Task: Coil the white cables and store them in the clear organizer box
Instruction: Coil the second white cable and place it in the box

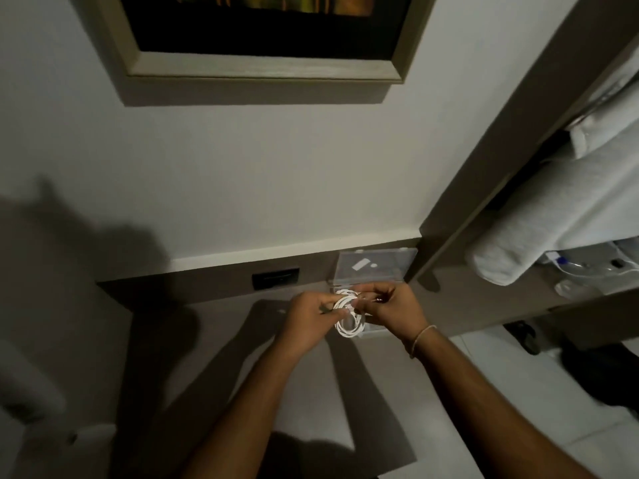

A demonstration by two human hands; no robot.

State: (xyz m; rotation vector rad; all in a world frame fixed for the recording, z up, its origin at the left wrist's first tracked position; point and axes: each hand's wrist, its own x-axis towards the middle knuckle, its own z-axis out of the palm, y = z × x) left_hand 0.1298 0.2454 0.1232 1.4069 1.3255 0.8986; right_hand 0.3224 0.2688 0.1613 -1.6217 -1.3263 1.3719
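A white cable [350, 324] hangs in a small coil between both hands, just above the grey desk. My left hand [309, 314] pinches the coil's upper left side. My right hand [389, 307] grips the coil's top right, fingers curled around a cable end. Behind the hands stands the clear organizer box [371, 269], its lid raised against the back wall; its base is mostly hidden by my hands.
The grey desk [214, 340] runs along the wall, with a black socket panel [275, 278] at the back. On the right, a shelf unit holds a rolled white towel [539, 229] and clear plastic items [581, 274]. A framed picture [266, 36] hangs above.
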